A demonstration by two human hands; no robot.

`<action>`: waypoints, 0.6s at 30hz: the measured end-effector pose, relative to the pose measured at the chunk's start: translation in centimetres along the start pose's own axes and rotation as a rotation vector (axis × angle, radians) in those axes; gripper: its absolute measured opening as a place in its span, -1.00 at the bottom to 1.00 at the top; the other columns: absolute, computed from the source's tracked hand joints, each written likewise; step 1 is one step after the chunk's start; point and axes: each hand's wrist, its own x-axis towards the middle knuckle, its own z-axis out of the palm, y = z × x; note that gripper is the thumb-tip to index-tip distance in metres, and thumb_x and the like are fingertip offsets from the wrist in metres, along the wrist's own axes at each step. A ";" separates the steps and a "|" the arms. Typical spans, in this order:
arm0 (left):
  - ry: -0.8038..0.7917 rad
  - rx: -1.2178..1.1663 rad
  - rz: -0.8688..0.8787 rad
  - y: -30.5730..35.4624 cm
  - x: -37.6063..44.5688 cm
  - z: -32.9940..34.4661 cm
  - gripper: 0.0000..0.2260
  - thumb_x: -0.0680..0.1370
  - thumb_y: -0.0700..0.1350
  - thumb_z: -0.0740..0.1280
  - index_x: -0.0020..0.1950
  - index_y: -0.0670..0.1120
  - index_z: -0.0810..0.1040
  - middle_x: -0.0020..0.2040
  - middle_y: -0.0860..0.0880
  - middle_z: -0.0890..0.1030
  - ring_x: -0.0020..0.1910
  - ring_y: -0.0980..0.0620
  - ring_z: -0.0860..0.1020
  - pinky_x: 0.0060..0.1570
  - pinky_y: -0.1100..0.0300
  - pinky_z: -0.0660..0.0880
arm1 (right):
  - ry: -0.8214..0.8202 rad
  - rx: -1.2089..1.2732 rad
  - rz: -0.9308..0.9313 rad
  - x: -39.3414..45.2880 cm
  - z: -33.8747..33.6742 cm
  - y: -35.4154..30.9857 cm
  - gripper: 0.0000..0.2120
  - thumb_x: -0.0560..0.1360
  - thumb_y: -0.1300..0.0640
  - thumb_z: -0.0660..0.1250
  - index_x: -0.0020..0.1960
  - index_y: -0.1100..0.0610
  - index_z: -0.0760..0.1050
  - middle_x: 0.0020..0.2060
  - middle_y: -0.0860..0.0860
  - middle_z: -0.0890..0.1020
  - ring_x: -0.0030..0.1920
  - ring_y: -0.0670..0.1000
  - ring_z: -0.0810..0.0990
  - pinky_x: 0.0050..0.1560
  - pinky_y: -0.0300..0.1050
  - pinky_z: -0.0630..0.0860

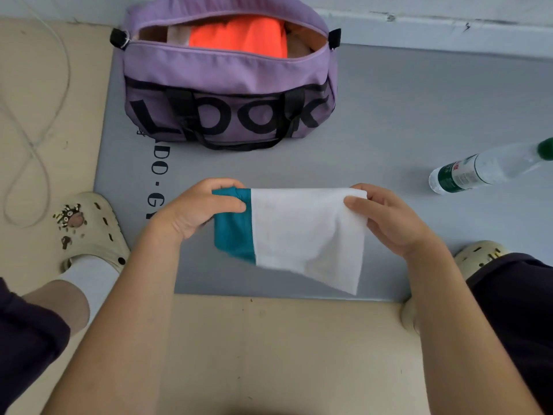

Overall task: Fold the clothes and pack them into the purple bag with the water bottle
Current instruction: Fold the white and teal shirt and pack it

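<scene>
Orange garment (239,35) fills open purple bag (227,67); hands hold folded cloth (299,232).

Soft, even light fills the room, throwing only faint shadows under the bag (227,94) and the hanging cloth (302,235). The cloth's lower edge smears with motion. Wide-angle bending curves the wall line, and the bottle (478,170) blurs near the edge.

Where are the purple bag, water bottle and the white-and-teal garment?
purple bag (227,70): head view, front panel below the zipper.
water bottle (460,175): head view, green label.
white-and-teal garment (299,232): head view, white section.
</scene>
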 end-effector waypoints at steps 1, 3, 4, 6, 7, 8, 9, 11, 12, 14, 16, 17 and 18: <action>0.006 -0.090 -0.006 -0.2 0.1 -0.2 -0.86 0.34 -0.22 0.38 -0.19 0.00 0.65 -0.23 0.00 0.66 -0.27 0.09 0.61 -0.25 0.31 0.54 | -0.010 0.039 0.014 0.3 0.2 0.2 -0.85 0.49 0.10 0.35 -0.04 0.18 0.53 -0.20 0.06 0.58 -0.19 0.00 0.54 -0.19 -0.18 0.47; 0.085 -0.190 -0.016 -1.0 0.7 -0.4 -0.89 0.36 -0.20 0.39 -0.16 -0.02 0.62 -0.23 -0.03 0.65 -0.28 0.05 0.62 -0.29 0.26 0.56 | 0.000 0.077 0.039 1.0 0.7 0.8 -0.83 0.49 0.04 0.34 -0.02 0.13 0.54 -0.20 0.02 0.61 -0.21 -0.03 0.57 -0.26 -0.22 0.51; 0.152 -0.200 -0.027 -1.7 1.2 -0.3 -0.91 0.39 -0.17 0.41 -0.13 -0.03 0.61 -0.21 -0.03 0.66 -0.27 0.04 0.63 -0.30 0.25 0.56 | 0.036 0.087 0.045 1.6 1.0 1.4 -0.84 0.51 0.03 0.34 -0.01 0.11 0.54 -0.18 -0.01 0.63 -0.20 -0.05 0.59 -0.26 -0.22 0.53; 0.318 -0.179 -0.078 -3.4 2.4 0.0 -0.88 0.45 -0.10 0.45 -0.04 -0.04 0.62 -0.11 -0.01 0.71 -0.19 0.02 0.68 -0.29 0.22 0.57 | 0.192 0.084 0.061 3.1 2.0 2.8 -0.87 0.55 0.06 0.35 0.05 0.09 0.54 -0.14 -0.03 0.66 -0.16 -0.06 0.62 -0.20 -0.17 0.57; 0.395 -0.163 -0.117 -4.4 3.0 0.2 -0.85 0.47 -0.09 0.45 0.03 -0.03 0.63 -0.05 -0.01 0.71 -0.13 0.02 0.69 -0.24 0.19 0.59 | 0.285 0.053 0.082 3.9 2.5 3.7 -0.86 0.56 0.09 0.34 0.10 0.10 0.53 -0.11 0.00 0.66 -0.14 -0.04 0.63 -0.15 -0.12 0.57; 0.448 -0.143 -0.160 -5.4 3.5 0.6 -0.81 0.49 -0.10 0.45 0.10 -0.03 0.62 -0.01 -0.02 0.71 -0.08 0.00 0.68 -0.16 0.14 0.60 | 0.363 0.000 0.116 4.6 3.0 4.7 -0.82 0.56 0.10 0.35 0.14 0.13 0.51 -0.06 0.04 0.65 -0.12 -0.01 0.63 -0.09 -0.06 0.57; 0.475 -0.124 -0.205 -6.4 3.9 1.0 -0.78 0.50 -0.11 0.44 0.14 -0.05 0.60 0.03 -0.03 0.69 -0.03 -0.02 0.67 -0.08 0.09 0.60 | 0.415 -0.055 0.161 5.2 3.4 5.8 -0.77 0.55 0.10 0.35 0.18 0.15 0.49 -0.01 0.07 0.65 -0.08 0.03 0.64 -0.02 -0.01 0.58; 0.505 -0.071 -0.265 -7.9 4.4 1.7 -0.79 0.49 -0.09 0.46 0.10 -0.09 0.61 0.03 -0.06 0.69 -0.01 -0.04 0.66 -0.02 0.04 0.60 | 0.476 -0.141 0.231 5.9 4.0 7.5 -0.70 0.53 0.05 0.38 0.19 0.18 0.49 0.04 0.10 0.64 0.01 0.08 0.64 0.06 0.04 0.59; 0.521 -0.042 -0.276 -8.4 4.5 1.9 -0.79 0.46 -0.05 0.48 0.04 -0.10 0.62 -0.01 -0.06 0.70 -0.04 -0.05 0.67 -0.03 0.02 0.60 | 0.507 -0.177 0.241 5.9 4.3 8.0 -0.70 0.51 0.02 0.39 0.15 0.17 0.50 0.02 0.07 0.64 0.00 0.07 0.63 0.02 0.01 0.58; 0.534 0.020 -0.292 -8.7 4.6 2.4 -0.74 0.38 0.03 0.53 -0.06 -0.09 0.63 -0.10 -0.04 0.71 -0.13 -0.02 0.66 -0.14 0.07 0.58 | 0.562 -0.278 0.258 5.8 4.7 8.6 -0.72 0.49 -0.08 0.39 0.00 0.12 0.48 -0.13 -0.03 0.61 -0.14 -0.01 0.59 -0.20 -0.15 0.49; 0.519 0.049 -0.333 -8.9 4.4 3.0 -0.68 0.33 0.08 0.55 -0.09 -0.10 0.63 -0.12 -0.03 0.70 -0.17 0.01 0.65 -0.24 0.15 0.52 | 0.570 -0.399 0.318 5.1 5.4 9.0 -0.63 0.48 -0.19 0.36 -0.22 0.10 0.40 -0.33 -0.07 0.49 -0.32 -0.06 0.48 -0.38 -0.21 0.30; 0.499 0.049 -0.367 -9.1 4.2 3.2 -0.65 0.32 0.10 0.56 -0.07 -0.12 0.63 -0.11 -0.03 0.70 -0.16 0.02 0.65 -0.26 0.17 0.51 | 0.560 -0.429 0.358 4.7 5.8 9.3 -0.57 0.48 -0.24 0.33 -0.27 0.10 0.38 -0.37 -0.06 0.47 -0.36 -0.05 0.45 -0.41 -0.18 0.26; 0.475 0.042 -0.407 -9.3 3.8 3.5 -0.61 0.32 0.11 0.56 -0.05 -0.13 0.63 -0.09 -0.04 0.70 -0.14 0.01 0.64 -0.26 0.18 0.51 | 0.548 -0.422 0.399 4.3 6.2 9.6 -0.55 0.47 -0.27 0.33 -0.26 0.12 0.41 -0.37 -0.05 0.48 -0.34 -0.01 0.48 -0.39 -0.16 0.28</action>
